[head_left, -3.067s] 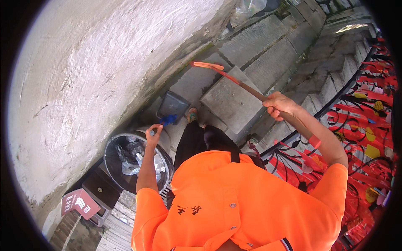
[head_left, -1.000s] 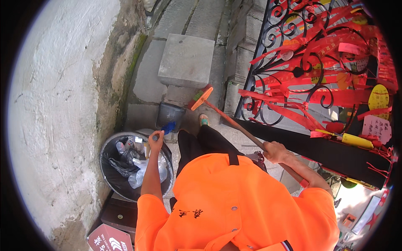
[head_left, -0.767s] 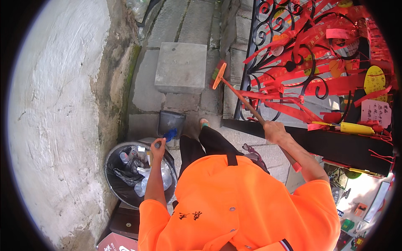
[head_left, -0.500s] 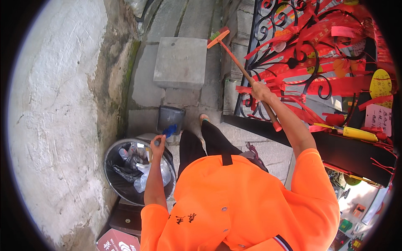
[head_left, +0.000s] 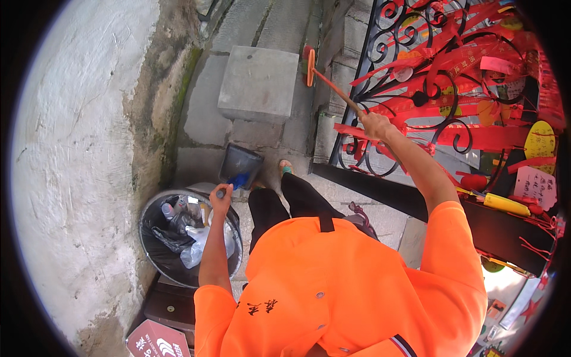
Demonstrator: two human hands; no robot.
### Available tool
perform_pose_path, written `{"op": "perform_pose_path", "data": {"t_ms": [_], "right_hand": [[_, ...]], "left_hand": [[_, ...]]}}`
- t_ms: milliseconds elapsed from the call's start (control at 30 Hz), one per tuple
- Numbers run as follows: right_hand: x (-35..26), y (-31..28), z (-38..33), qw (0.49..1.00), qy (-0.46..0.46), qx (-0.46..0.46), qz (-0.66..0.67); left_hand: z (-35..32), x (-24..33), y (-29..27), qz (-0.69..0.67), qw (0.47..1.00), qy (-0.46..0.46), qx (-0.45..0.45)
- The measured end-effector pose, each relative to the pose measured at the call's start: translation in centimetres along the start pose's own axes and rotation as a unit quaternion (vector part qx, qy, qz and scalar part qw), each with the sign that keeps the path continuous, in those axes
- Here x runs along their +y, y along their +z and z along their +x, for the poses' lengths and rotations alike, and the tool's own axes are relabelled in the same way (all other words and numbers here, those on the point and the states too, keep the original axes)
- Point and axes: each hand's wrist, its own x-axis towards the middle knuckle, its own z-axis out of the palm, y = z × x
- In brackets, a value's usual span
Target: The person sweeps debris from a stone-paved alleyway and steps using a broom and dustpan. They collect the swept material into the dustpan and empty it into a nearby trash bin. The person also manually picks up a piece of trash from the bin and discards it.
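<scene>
the left hand (head_left: 219, 199), arm extended forward, is curled round the handle of a dark grey plastic dustpan (head_left: 240, 162). the right hand (head_left: 376, 126), arm stretched, grips a long orange-brown broom (head_left: 336, 90); its axis runs forward-left, head near the right edge of the square grey stone slab (head_left: 257, 80).

Blk chars on shirt (head_left: 357, 268); white txt on red sign (head_left: 156, 338); writing on pink tag (head_left: 537, 185).

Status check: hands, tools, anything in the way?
Left hand closed round grey rounded handle, dark-grey plastic dustpan below. Right hand gripping long orange-headed broom. Square grey stone block beside broom head, possible obstacle.
</scene>
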Motion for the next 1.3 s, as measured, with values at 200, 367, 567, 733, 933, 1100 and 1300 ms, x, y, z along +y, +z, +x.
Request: {"op": "perform_pose_path", "data": {"t_ms": [200, 367, 567, 733, 933, 1100, 1300], "right_hand": [[-0.7, -1.3, 0.8, 0.998, 0.023, -0.009, 0.062], [-0.1, -1.2, 0.4, 0.993, -0.016, -0.020, 0.117], [-4.0, 3.7, -6.3, 0.991, -0.011, -0.124, 0.047], [-3.8, 2.2, -13.0, 0.985, -0.038, -0.167, 0.029], [-2.3, -3.9, -11.2, 0.994, -0.015, -0.104, 0.010], [-1.8, 2.2, -4.3, 0.993, -0.041, 0.036, -0.107], [-5.6, 7.0, -9.1, 0.990, -0.063, -0.062, -0.108]], "left_hand": [[-0.4, 0.8, -0.5, 0.004, 1.000, 0.015, -0.018], [-0.6, 0.8, -0.6, 0.011, 1.000, 0.015, -0.015], [0.2, 0.1, -0.2, 0.012, 1.000, 0.025, -0.015], [0.1, -0.5, 0.3, 0.020, 0.999, 0.035, -0.008], [-0.8, -1.0, -0.3, 0.011, 0.998, 0.060, -0.009], [-1.3, -0.9, -0.4, -0.007, 0.996, 0.084, -0.017], [-2.1, -4.1, -0.5, -0.035, 0.997, 0.072, -0.007]]}}
